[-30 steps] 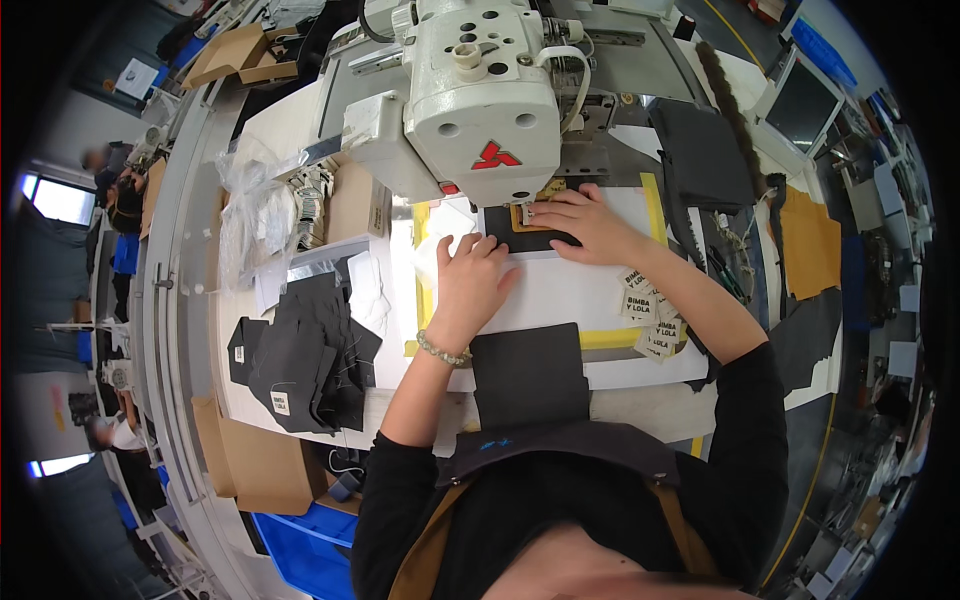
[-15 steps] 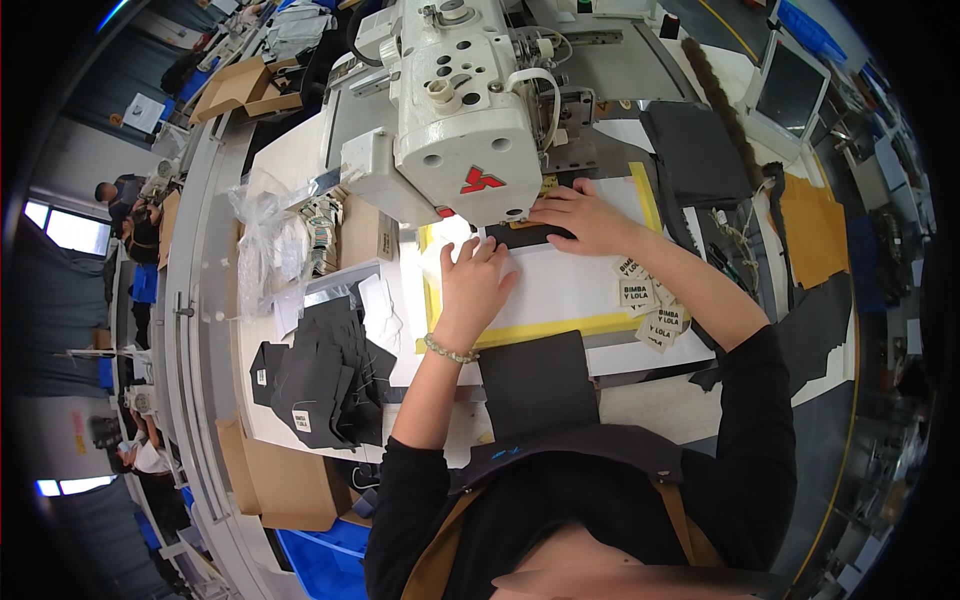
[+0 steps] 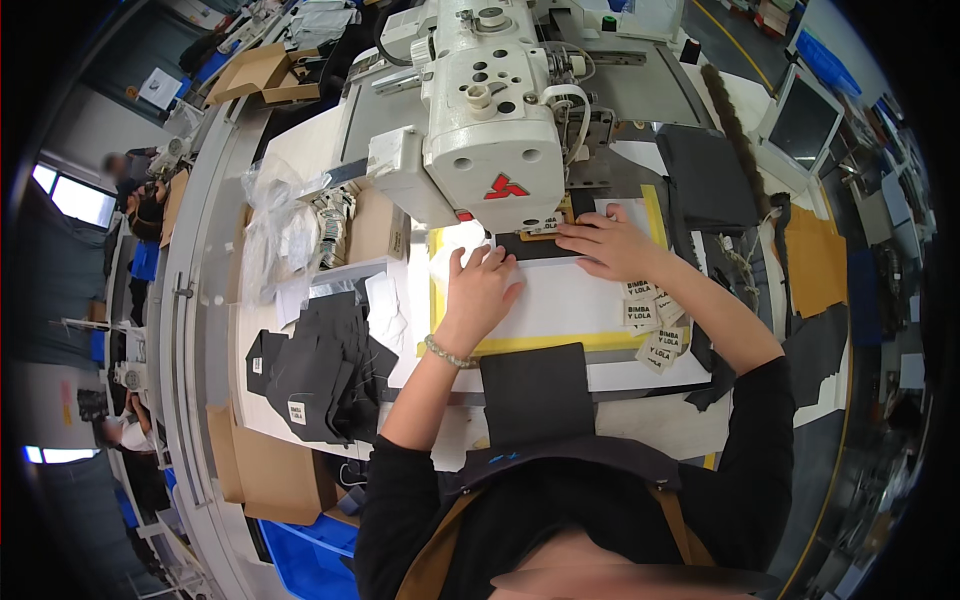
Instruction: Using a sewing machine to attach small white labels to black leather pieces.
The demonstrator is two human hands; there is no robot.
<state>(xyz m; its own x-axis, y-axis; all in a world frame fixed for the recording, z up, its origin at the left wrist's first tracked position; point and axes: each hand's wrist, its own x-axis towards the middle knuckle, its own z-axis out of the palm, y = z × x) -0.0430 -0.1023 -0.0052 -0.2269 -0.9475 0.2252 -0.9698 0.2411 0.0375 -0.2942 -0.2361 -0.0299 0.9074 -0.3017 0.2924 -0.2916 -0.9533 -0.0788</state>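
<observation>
A white sewing machine head (image 3: pixel 495 150) stands over a white board (image 3: pixel 545 305) edged with yellow tape. On the board, below the needle area, lies a dark fabric strip (image 3: pixel 530 247) with a small yellow frame (image 3: pixel 563 210) and a pale label partly showing. My left hand (image 3: pixel 478 300) is open, its spread fingertips at the strip's left end. My right hand (image 3: pixel 618 250) lies open, fingers stretched over the strip's right part and touching beside the frame. Several printed cream labels (image 3: pixel 660 345) lie below my right wrist. A dark fabric panel (image 3: pixel 535 395) lies nearest me.
A pile of dark pieces (image 3: pixel 325 370), a plastic bag (image 3: pixel 270 220) and an open box (image 3: pixel 375 235) are at left. At right are dark fabric (image 3: pixel 705 175), orange material (image 3: pixel 815 260) and a screen (image 3: pixel 800 115). Co-workers (image 3: pixel 145 200) are at far left.
The whole view has shifted slightly with the head. My right fingers have moved a little, showing more of the label in the yellow frame. My left hand stays at the strip's left end.
</observation>
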